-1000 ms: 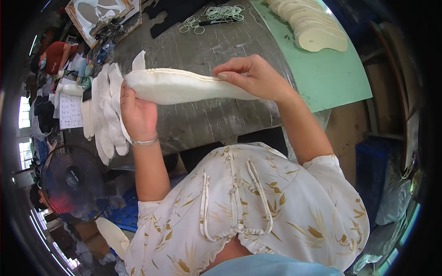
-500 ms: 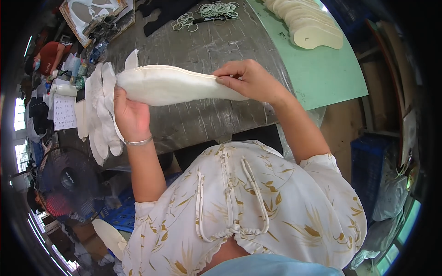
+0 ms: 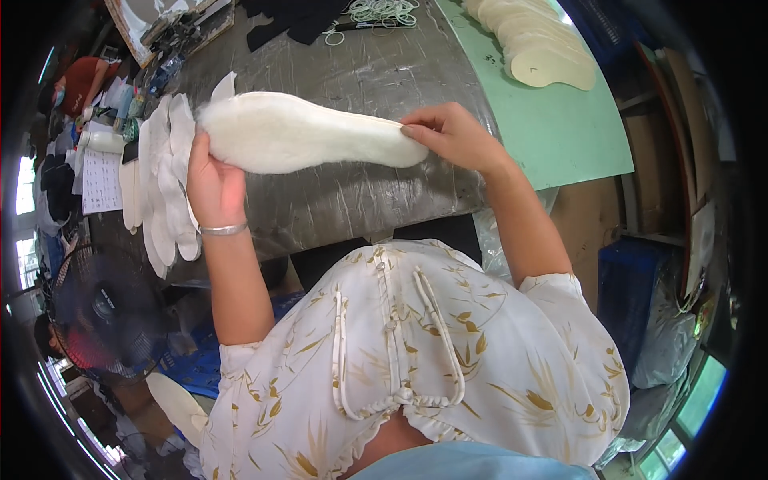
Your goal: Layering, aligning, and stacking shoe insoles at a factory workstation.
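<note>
A white fleecy insole (image 3: 312,132) is stretched sideways between my two hands above the table, its fluffy face turned up toward me. My left hand (image 3: 214,182) grips its wide end, thumb at the edge and the other fingers mostly hidden beneath. At the narrower end, my right hand (image 3: 452,136) pinches the far edge between thumb and fingers. Just left of my left hand lies a pile of white insoles (image 3: 170,184), overlapping at the table's left side. A pale strip (image 3: 225,86) sticks up behind the held insole's wide end.
A green board (image 3: 552,144) at the right carries a fanned row of cream insoles (image 3: 552,64). Rubber bands (image 3: 382,11) and black cloth (image 3: 292,20) lie at the far edge. A fan (image 3: 104,308) stands at lower left, blue crates (image 3: 632,296) at right. Another person (image 3: 82,84) sits far left.
The insole has turned so more of its fleecy face shows. My right hand has shifted slightly right along with its narrow end; my left hand still holds the wide end.
</note>
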A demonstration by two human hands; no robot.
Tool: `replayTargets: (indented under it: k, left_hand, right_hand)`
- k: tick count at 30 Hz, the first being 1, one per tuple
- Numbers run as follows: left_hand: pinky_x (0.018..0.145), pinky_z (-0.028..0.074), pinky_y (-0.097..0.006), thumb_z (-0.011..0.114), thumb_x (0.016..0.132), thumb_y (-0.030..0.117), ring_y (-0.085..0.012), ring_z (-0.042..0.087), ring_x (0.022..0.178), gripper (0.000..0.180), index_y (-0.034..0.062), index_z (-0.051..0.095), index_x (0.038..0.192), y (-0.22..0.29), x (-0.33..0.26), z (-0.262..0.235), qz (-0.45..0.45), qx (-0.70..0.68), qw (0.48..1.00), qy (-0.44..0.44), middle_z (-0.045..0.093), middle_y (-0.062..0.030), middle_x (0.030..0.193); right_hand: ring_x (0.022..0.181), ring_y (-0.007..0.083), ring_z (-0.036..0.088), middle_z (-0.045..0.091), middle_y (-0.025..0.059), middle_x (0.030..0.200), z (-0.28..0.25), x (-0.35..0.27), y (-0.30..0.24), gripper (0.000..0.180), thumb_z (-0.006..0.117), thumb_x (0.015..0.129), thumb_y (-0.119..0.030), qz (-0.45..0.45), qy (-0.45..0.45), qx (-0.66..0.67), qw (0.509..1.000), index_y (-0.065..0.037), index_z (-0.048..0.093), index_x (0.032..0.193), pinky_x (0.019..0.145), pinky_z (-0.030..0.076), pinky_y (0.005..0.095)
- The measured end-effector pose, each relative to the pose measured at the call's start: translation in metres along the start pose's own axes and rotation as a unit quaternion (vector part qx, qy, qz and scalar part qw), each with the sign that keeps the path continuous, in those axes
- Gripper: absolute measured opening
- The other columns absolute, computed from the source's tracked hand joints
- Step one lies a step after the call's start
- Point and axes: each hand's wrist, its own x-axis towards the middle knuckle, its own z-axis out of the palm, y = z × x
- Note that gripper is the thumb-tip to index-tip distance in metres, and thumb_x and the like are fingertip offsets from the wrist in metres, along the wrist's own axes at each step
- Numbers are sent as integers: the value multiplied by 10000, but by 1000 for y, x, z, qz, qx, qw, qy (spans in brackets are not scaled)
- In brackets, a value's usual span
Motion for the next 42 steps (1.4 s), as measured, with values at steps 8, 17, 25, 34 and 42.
replayTargets:
  k: [8, 17, 25, 34, 42]
  left_hand:
    - [616, 509, -260, 615, 926, 265, -110, 608, 716, 275, 75, 620, 1125, -28, 53, -29, -153, 295, 942, -55, 651, -15, 893]
    - [624, 497, -247, 596, 916, 233, -115, 594, 716, 230, 83, 661, 1078, -63, 67, -56, -224, 274, 932, -75, 641, -14, 858]
    - [1061, 370, -417, 736, 797, 478, -306, 430, 1301, 719, 140, 485, 1380, -77, 29, -48, 335, 552, 735, -207, 473, -147, 1379]
    - [1039, 374, -436, 715, 811, 194, -189, 611, 871, 317, 172, 684, 1126, -115, 7, 54, 399, 561, 535, -490, 637, -4, 900]
    - [856, 430, -359, 707, 814, 197, -229, 585, 801, 315, 162, 675, 1125, -131, 17, 76, 390, 566, 502, -525, 617, -22, 855]
  right_hand:
    - [671, 75, 621, 678, 41, 876, -9, 8, 40, 309, 566, 926, -185, 201, -52, 312, 927, 31, 638, 1135, 503, 500, 211]
    - [550, 83, 594, 665, 60, 833, -5, 0, 64, 311, 483, 970, -162, 273, -33, 358, 892, 46, 604, 1169, 443, 531, 207]
    - [456, 24, 448, 583, 75, 751, -1, -5, 66, 276, 409, 983, -147, 308, -17, 506, 806, 23, 569, 1131, 444, 519, 206]
    - [513, 83, 548, 610, 58, 720, -2, -13, 42, 307, 509, 981, -277, 302, 95, 184, 931, -17, 640, 1078, 513, 533, 251]
    - [931, 276, 621, 644, 92, 1032, 3, -33, 42, 231, 731, 775, -69, -212, 295, -234, 902, -84, 689, 1001, 780, 510, 347]
